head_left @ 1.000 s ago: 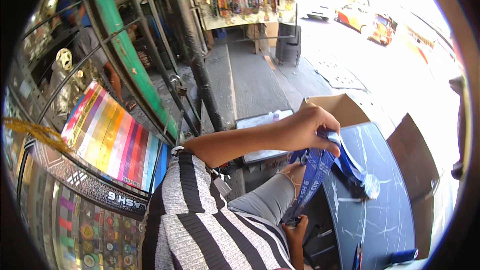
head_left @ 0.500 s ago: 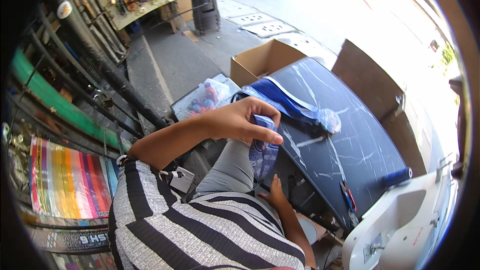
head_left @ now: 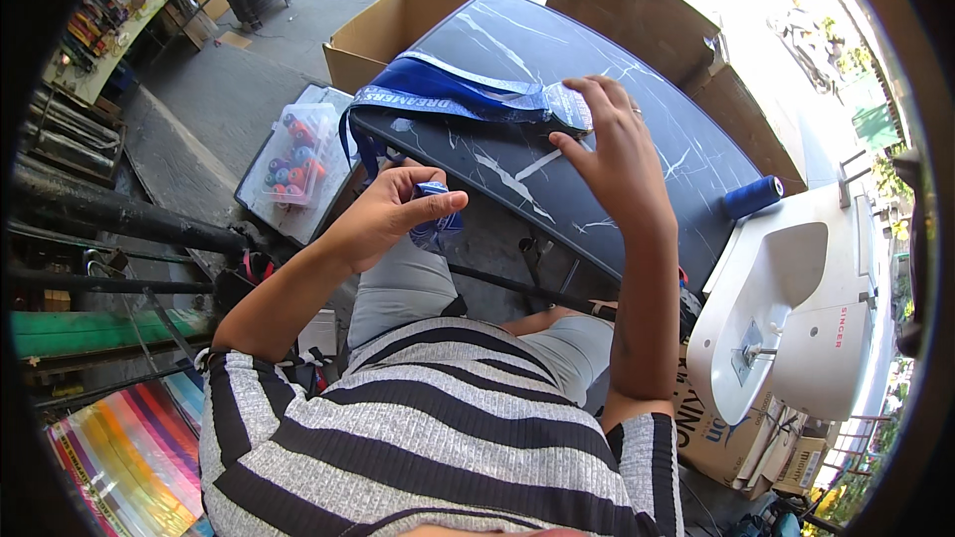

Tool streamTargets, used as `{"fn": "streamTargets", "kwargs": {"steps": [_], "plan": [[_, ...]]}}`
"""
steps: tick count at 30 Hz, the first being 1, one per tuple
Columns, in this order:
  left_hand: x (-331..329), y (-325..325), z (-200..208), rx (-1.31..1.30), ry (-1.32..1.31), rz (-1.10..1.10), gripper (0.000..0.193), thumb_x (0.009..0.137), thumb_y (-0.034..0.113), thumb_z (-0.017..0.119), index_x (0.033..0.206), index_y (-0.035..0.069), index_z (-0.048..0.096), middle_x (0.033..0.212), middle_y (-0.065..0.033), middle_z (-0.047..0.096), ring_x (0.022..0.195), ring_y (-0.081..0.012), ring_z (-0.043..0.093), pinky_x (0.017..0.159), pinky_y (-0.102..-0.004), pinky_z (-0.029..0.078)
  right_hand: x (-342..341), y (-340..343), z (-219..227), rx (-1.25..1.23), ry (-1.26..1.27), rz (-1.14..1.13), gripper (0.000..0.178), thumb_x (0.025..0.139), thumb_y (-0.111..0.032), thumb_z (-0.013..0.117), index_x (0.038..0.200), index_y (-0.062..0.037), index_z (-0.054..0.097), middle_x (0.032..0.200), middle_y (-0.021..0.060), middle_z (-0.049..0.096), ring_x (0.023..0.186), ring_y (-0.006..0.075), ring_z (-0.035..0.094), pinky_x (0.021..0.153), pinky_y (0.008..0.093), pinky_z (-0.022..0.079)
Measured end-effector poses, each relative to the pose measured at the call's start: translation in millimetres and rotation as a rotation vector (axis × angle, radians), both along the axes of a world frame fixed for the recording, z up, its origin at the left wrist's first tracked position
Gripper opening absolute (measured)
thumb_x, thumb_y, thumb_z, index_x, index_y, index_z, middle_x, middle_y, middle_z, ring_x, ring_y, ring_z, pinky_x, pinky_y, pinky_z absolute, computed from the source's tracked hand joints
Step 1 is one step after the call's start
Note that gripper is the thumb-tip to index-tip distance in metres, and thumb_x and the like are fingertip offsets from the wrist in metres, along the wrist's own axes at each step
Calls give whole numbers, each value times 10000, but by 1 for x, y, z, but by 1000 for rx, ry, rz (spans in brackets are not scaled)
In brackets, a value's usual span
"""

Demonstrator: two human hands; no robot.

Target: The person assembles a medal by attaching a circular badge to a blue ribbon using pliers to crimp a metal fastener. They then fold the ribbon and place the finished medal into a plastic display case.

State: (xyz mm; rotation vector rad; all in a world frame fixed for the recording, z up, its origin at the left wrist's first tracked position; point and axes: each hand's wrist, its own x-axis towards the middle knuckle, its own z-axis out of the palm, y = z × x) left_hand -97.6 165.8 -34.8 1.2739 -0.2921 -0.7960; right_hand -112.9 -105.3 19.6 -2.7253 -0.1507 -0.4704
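My left hand (head_left: 403, 201) is closed around a folded blue printed ribbon (head_left: 436, 219), holding it over my lap beside the table's near edge. Over the dark marble-patterned table (head_left: 647, 179) reaches my right hand (head_left: 612, 134), thumb and fingers apart. Its fingertips are at the pale end of a stack of blue printed ribbons (head_left: 448, 89); whether they touch it I cannot tell. The other end of the stack hangs off the table's left corner, near my left hand.
A blue thread spool (head_left: 753, 197) lies by a white sewing machine (head_left: 836, 323) on the right. To the left, a clear plastic box (head_left: 298, 154) holds several red and blue bobbins. Cardboard boxes (head_left: 398, 25) stand beyond the table, and metal bars (head_left: 129, 209) run along the left.
My right hand has come up from beside my lap to the ribbon stack. My left hand has moved left and lower with its ribbon. The view has shifted toward the right.
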Motion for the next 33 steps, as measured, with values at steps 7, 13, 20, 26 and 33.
{"fn": "streamTargets", "kwargs": {"steps": [7, 13, 20, 26, 33], "plan": [[-7, 6, -26, -46, 182, 122, 281, 945, 379, 736, 894, 133, 610, 766, 55, 575, 841, -57, 566, 870, -238, 440, 66, -43, -28, -2, 376, -44, 949, 628, -333, 926, 1457, -132, 511, 1443, 165, 547, 1357, 348, 502, 1147, 439, 392], [-5, 20, -41, -227, 453, 76, 438, 959, 396, 705, 1201, 39, 627, 753, 25, 596, 828, -110, 579, 898, -263, 458, 77, -53, -22, 21, 411, 36, 861, 585, -241, 938, 1370, -124, 606, 1242, 140, 633, 1213, 322, 595, 1052, 417, 462], [-29, -12, -33, -430, 552, -26, 649, 1027, 395, 576, 1496, -19, 406, 1269, -145, 670, 1126, -213, 672, 1041, -366, 521, 52, -16, 11, 63, 129, 64, 786, 592, -226, 945, 1260, -42, 575, 1200, 176, 627, 1078, 327, 644, 955, 392, 511], [-29, -23, -9, -475, 359, 39, 526, 964, 312, 702, 1373, 10, 567, 1233, -101, 685, 1184, -190, 656, 969, -305, 554, -39, 49, 21, 63, -11, 174, 733, 632, -226, 920, 1225, -106, 507, 1090, 113, 613, 906, 320, 685, 784, 411, 546], [-25, -4, 18, -217, 41, 121, 302, 1023, 139, 601, 1287, -2, 632, 1178, -172, 718, 1044, -210, 724, 886, -343, 613, -117, 56, -31, 244, 157, 25, 688, 684, -277, 913, 1189, -59, 500, 1009, 120, 556, 862, 316, 659, 709, 400, 540]]}}
